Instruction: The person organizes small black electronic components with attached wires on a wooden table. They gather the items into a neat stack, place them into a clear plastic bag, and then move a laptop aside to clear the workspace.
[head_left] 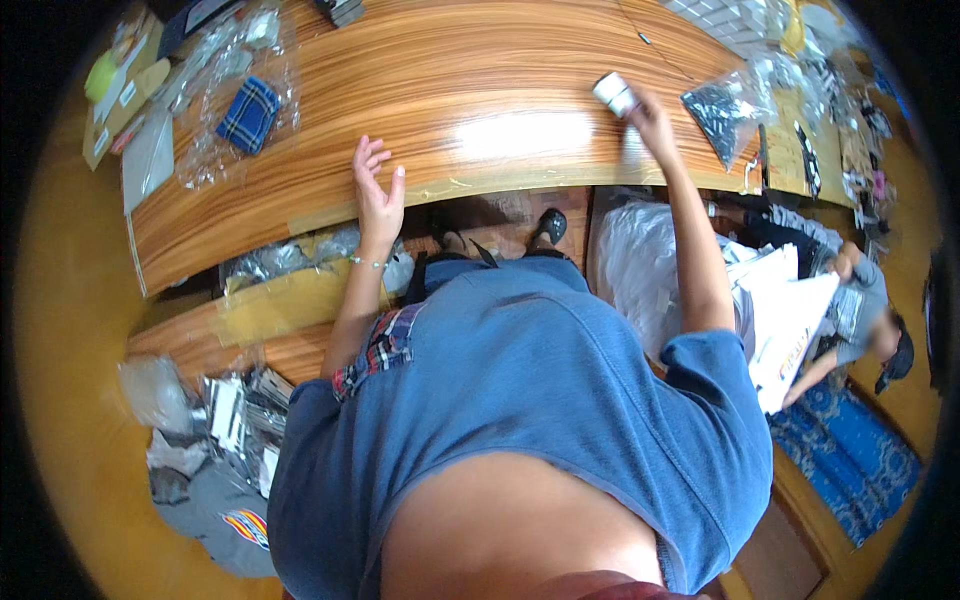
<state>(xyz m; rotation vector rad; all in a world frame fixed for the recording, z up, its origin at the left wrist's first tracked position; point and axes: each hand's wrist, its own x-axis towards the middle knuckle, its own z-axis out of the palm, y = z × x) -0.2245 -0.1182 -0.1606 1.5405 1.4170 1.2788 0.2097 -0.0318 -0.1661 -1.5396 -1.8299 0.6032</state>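
Right-hand fingers, small white object gripped, jutting leftward

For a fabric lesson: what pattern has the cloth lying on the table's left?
The cloth is blue plaid with pale lines; head view.

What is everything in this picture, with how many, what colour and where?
table: one, brown wood-grain, top centre
small item: one, white and dark, over table's right half
plaid cloth: one, blue, table's left, amid clear plastic
packet: one, dark, table's right
plastic bags: several, mostly clear, both sides, too jumbled to count
grey garment: one, lower left
co-worker: one, grey top, far right
patterned cloth: one, blue, lower right
shirt: one, blue, centre
left hand: one, bare, open, table's near edge
right hand: one, bare, holding the small item
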